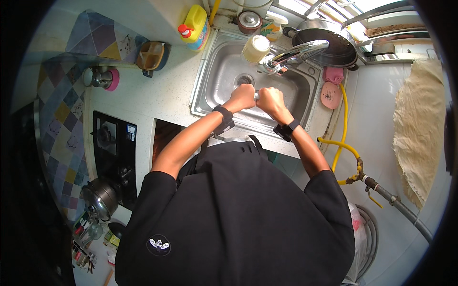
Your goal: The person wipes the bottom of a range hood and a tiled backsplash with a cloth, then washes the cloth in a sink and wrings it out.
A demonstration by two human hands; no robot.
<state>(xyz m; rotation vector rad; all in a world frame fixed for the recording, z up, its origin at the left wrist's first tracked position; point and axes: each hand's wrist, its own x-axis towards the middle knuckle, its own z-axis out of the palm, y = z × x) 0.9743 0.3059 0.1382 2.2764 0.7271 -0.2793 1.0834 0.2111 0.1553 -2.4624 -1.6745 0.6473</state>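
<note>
Both fists meet over the near half of the stainless steel sink (pixel 222 85). My left hand (pixel 244 97) and my right hand (pixel 270 101) are closed side by side, knuckles up, on a small pale item (pixel 256 95). Only a sliver of it shows between the fists, so I cannot tell what it is. Just beyond my left hand lies the sink drain (pixel 244 80). The chrome faucet (pixel 298 50) arches at the back right of the basin, with a cream-coloured container (pixel 256 48) beside its base.
A yellow jug (pixel 196 26), a spray bottle (pixel 274 26) and a lidded pot (pixel 249 22) stand behind the sink. A dark pan (pixel 323 43) leans at the back right. Right of the sink are a pink dish (pixel 330 95) and yellow hose (pixel 344 118); a gas stove (pixel 114 161) is left.
</note>
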